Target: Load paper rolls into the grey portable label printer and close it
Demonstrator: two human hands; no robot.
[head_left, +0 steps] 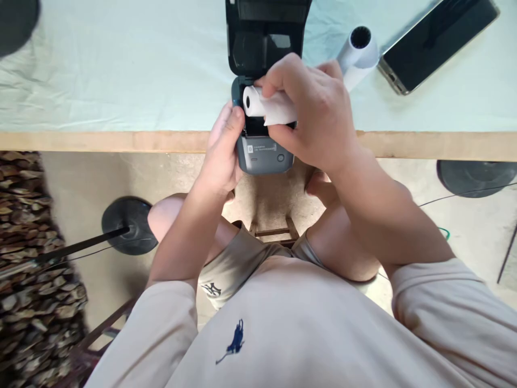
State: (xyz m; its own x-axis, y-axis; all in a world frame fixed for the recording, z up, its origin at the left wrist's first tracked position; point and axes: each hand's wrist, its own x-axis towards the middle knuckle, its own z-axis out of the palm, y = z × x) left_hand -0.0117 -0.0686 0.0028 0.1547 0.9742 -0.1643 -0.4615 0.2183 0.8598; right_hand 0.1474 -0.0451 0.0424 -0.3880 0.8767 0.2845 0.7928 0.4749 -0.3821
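Note:
A small dark grey printer (264, 153) with its black lid (262, 32) flipped open hangs over the table's front edge. My left hand (222, 151) grips the printer's left side, thumb on the rim of the open bay. My right hand (315, 116) holds a white paper roll (262, 105) by its right end, just above the open bay, with a loose paper flap hanging under the fingers. The roll's hollow core faces left. Whether the roll touches the bay floor is hidden by my fingers.
A second white paper roll (357, 54) lies on the pale tablecloth (121, 70) behind my right hand. A phone (438, 40) lies face up at the far right. The wooden table edge (100, 141) runs across. Black stand bases (129, 223) sit on the floor.

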